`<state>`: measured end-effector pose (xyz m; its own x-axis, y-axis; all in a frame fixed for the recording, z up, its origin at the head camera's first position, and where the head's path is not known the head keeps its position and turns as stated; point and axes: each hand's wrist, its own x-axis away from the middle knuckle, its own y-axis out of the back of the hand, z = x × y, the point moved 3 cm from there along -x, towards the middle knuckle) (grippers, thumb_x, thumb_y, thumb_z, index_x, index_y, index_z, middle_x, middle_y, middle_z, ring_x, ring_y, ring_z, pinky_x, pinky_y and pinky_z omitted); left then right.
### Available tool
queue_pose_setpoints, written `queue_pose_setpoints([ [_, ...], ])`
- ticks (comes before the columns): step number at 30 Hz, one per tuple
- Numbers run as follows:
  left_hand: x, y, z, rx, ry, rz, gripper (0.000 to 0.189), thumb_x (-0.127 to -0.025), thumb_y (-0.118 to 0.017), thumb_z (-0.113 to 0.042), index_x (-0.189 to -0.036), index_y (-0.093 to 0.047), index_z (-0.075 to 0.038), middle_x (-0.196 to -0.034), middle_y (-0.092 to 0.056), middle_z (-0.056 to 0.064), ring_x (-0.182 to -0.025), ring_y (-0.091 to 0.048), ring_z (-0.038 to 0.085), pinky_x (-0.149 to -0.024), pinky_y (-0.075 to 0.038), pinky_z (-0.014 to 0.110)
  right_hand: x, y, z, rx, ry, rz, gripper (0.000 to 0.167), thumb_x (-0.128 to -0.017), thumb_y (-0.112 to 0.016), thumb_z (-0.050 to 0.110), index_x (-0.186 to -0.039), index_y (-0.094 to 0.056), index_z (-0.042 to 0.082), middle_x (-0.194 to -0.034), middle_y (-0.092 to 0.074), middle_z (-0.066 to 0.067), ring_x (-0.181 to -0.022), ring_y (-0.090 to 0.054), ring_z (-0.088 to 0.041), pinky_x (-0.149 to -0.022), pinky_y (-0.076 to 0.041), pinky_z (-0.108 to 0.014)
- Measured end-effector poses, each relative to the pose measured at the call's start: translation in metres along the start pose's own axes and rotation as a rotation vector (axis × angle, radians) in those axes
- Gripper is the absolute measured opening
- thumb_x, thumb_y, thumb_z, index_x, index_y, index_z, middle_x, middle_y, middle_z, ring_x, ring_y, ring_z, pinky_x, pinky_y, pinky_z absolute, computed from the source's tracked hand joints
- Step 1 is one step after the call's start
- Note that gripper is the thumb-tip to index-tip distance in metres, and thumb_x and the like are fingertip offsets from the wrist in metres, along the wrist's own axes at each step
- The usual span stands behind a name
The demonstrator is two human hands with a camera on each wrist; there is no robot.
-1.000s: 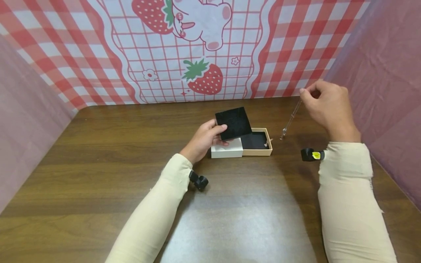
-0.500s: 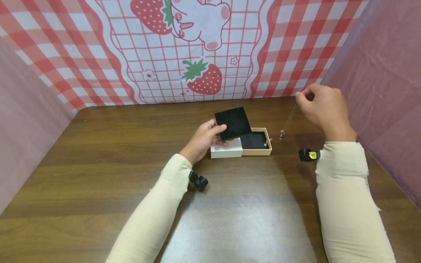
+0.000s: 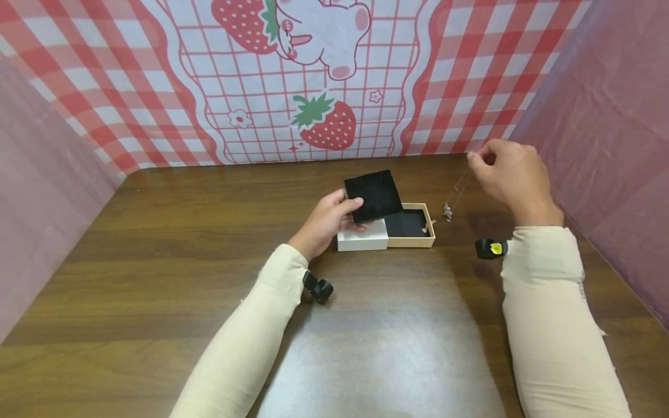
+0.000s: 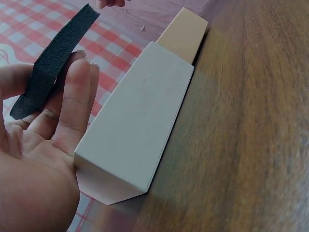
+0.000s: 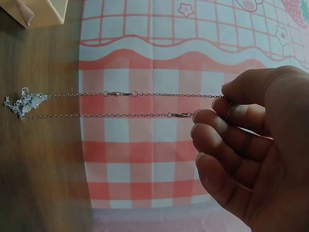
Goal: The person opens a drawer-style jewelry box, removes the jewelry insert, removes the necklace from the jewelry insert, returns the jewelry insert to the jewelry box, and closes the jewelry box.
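Observation:
Between thumb and fingers, my left hand (image 3: 326,220) holds a square black foam pad (image 3: 373,196), tilted above the box. In the left wrist view the pad (image 4: 60,58) shows its edge, thick and rough. My right hand (image 3: 514,177) pinches a thin silver chain bracelet or necklace (image 5: 159,94) between thumb and index finger. It hangs in two strands, with small clasps and a bunched silver charm cluster (image 5: 30,104) at the lower end. Under the left hand lies a white box sleeve (image 3: 362,237), with its tan drawer (image 3: 430,235) slid out to the right.
Black lining (image 3: 407,223) shows inside the drawer, and a small ribbon tab (image 5: 26,14) sits at its end. The wooden table (image 3: 157,261) meets a red checked cloth backdrop (image 3: 470,69) at the back. Pink curtains (image 3: 617,116) flank both sides.
My right hand has moved slightly left and down with the chain. Its strands have swung and spread apart. The left hand and foam pad keep nearly the same place.

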<state>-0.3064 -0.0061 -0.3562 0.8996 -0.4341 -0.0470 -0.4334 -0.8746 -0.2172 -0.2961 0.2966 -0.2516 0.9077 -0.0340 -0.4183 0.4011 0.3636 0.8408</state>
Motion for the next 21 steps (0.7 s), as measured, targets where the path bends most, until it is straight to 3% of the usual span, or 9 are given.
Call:
queue_pose_setpoints([
  [21,0.000,-0.001,-0.001,-0.007,-0.004,0.002,0.029,-0.104,-0.052,-0.012,-0.127,-0.052,0.007,-0.119,-0.064,0.025,-0.090,-0.069,0.024,-0.074,-0.057,0.034,0.002,-0.016,-0.007,0.002,-0.014,0.093,0.036,-0.100,-0.054,0.036,-0.099,-0.068,0.002,-0.081,-0.063,-0.016,-0.076,-0.052,-0.033,-0.062,-0.037,-0.045],
])
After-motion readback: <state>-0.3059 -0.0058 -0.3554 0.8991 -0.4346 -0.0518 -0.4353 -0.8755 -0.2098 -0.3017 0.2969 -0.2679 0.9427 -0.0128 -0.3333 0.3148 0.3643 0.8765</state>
